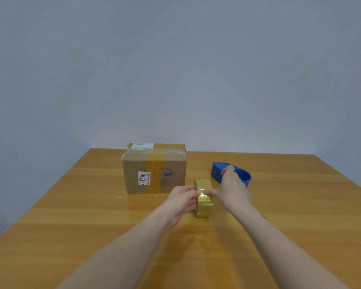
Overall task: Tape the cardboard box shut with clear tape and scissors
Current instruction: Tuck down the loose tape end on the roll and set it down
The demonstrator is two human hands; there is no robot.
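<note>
Centre frame, low: one roll of clear tape [204,198], yellowish, standing on edge on the wooden table [92,226]. My left hand [181,202] wraps its left side, fingers curled round the rim. I judge it is there to keep the roll from rolling. My right hand [230,189] comes in from the right, thumb and forefinger pinched narrow against the top of the roll, touching the left fingertips. That looks like picking for the loose end, though I can't see the tape end itself.

One cardboard box [154,168], left of centre and beyond the roll, apart from both hands. Flaps down; a band of yellowish tape already runs over the top and down the near face, and there is a white label with "3015". Whether the top seam is fully sealed I cannot tell.

One blue tape dispenser [243,178], right of centre, just behind the right hand and partly hidden by it. Nobody is gripping it, as far as I can judge.

Scissors: none in view. Count: one box, one roll, one dispenser, two hands.

Step in hand, I reckon: freeing the tape end.
</note>
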